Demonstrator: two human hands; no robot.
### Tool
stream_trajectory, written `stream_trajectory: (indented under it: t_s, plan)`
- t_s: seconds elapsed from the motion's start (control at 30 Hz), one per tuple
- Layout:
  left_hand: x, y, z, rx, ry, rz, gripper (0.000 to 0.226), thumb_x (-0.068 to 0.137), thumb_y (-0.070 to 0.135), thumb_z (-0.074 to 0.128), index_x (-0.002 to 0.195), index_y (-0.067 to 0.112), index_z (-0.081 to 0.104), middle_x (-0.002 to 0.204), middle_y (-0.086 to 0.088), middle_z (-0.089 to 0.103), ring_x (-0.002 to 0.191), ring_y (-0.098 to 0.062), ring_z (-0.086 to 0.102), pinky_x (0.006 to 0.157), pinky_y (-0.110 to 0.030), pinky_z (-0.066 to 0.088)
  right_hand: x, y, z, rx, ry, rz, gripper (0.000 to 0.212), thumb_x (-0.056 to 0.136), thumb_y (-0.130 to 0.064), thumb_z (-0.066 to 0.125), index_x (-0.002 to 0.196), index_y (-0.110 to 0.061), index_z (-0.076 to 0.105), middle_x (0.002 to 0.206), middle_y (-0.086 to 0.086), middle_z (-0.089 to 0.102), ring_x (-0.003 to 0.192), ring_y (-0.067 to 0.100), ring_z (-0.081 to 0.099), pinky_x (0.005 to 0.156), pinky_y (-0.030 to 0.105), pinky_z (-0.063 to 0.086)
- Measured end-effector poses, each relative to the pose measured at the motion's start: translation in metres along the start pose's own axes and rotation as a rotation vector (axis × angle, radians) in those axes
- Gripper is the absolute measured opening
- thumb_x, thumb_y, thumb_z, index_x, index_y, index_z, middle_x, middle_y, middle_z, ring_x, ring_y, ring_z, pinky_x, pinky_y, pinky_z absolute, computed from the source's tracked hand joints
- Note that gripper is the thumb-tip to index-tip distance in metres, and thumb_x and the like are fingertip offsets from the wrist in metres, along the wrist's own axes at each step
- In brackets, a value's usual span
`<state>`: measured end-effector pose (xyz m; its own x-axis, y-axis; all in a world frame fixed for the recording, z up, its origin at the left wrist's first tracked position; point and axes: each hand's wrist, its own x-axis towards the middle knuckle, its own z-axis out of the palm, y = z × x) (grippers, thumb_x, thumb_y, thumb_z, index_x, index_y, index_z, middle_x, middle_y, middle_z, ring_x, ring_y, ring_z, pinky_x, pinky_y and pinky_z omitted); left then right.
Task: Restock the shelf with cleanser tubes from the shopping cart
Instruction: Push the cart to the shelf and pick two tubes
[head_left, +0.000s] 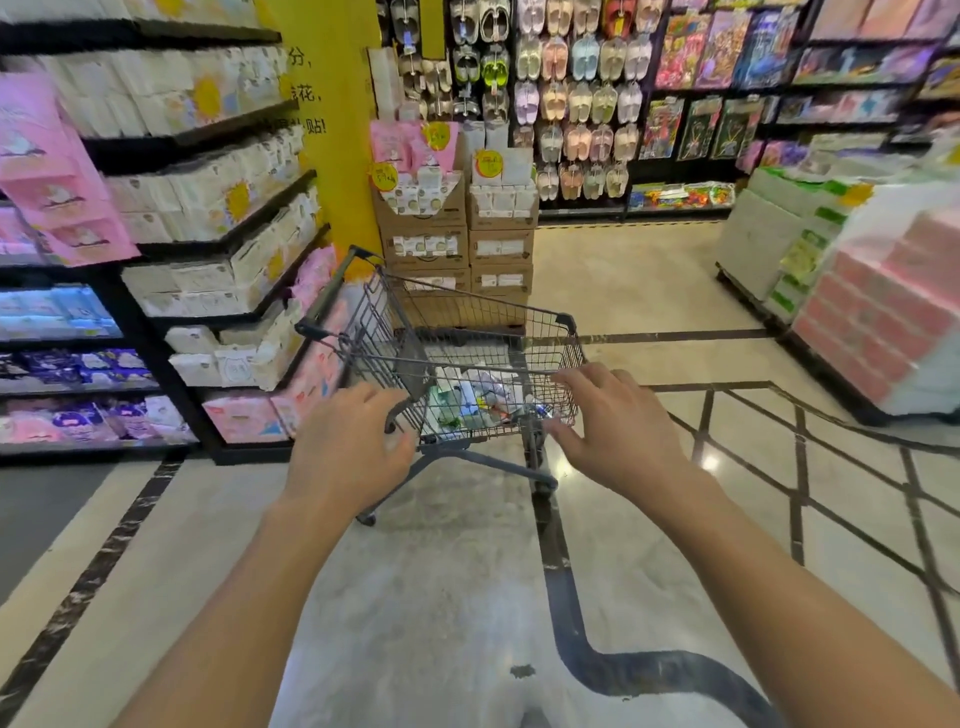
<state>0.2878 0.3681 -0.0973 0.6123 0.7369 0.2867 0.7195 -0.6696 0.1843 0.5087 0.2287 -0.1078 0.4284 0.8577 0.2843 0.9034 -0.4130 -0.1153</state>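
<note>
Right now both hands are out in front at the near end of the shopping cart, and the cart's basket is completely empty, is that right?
Not quite. The left hand and right hand are indeed out at the near end of the shopping cart, but its basket is not empty: the head view shows a pile of tubes and packets lying in the bottom.

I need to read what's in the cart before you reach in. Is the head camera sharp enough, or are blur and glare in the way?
Head view: the shopping cart and its contents are soft, so no labels are legible; motion blur smears the right-hand pink stacks and left shelves; wide-angle distortion bends the aisle edges; ceiling-light glare spots the floor.
</note>
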Motion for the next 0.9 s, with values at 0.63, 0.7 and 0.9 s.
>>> stream_trajectory:
  t_s: [0.63,0.7,0.9]
  plan:
    - [0.239,-0.017,0.120,0.079,-0.021,-0.061,0.044,0.085,0.032,0.068,0.125,0.016,0.064,0.120,-0.005,0.065,0.110,-0.028,0.060,0.093,-0.042,0.048,0.256,0.084,0.137,0.199,-0.031,-0.042,0.047,0.092,-0.042,0.061,0.134,-0.023,0.054,0.129,0.002,0.058,0.117,0.027,0.054,0.090,0.042,0.049]
    - [0.263,-0.021,0.136,0.077,-0.067,-0.064,0.047,0.088,0.037,0.062,0.131,0.019,0.059,0.127,-0.002,0.061,0.117,-0.025,0.057,0.098,-0.042,0.046,0.271,0.090,0.152,0.223,-0.024,-0.041,0.046,0.091,-0.040,0.061,0.133,-0.021,0.056,0.126,0.003,0.059,0.113,0.029,0.056,0.088,0.042,0.050]
    - [0.341,-0.039,0.189,0.040,-0.127,-0.028,0.046,0.088,0.038,0.063,0.130,0.019,0.060,0.123,-0.001,0.064,0.114,-0.024,0.059,0.096,-0.040,0.047,0.327,0.106,0.206,0.184,-0.100,-0.013,0.048,0.090,-0.039,0.064,0.132,-0.019,0.056,0.126,0.005,0.061,0.111,0.031,0.058,0.087,0.043,0.053]
